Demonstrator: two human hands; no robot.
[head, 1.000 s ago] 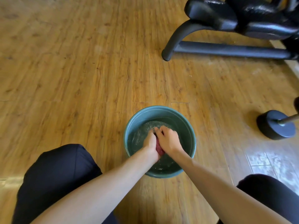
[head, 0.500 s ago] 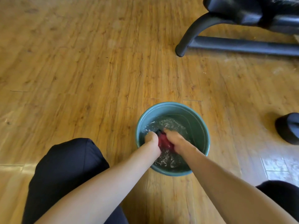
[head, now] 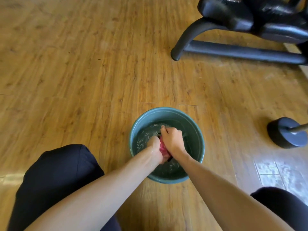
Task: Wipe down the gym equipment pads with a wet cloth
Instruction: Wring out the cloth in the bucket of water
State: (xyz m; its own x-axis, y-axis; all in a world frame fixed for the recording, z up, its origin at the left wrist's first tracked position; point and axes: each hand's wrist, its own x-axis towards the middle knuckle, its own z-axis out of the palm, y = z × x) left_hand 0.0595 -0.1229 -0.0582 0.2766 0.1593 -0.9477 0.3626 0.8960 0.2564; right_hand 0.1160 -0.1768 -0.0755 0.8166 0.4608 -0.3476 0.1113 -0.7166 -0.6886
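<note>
While soaking cloth [head: 163,150] in bucket [head: 166,109], gripping it tight with left hand [head: 154,146] and right hand [head: 172,140]; next, likely wringing, then reaching pads [head: 233,13].

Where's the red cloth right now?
Head view, lower centre: the red cloth sits inside the green bucket, squeezed between the left hand and the right hand.

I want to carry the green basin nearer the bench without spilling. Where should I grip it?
Take the green basin by its rim at the left and right sides together, coming from above. It is round, shows no handles and holds water, so a balanced grip should keep it level.
</note>
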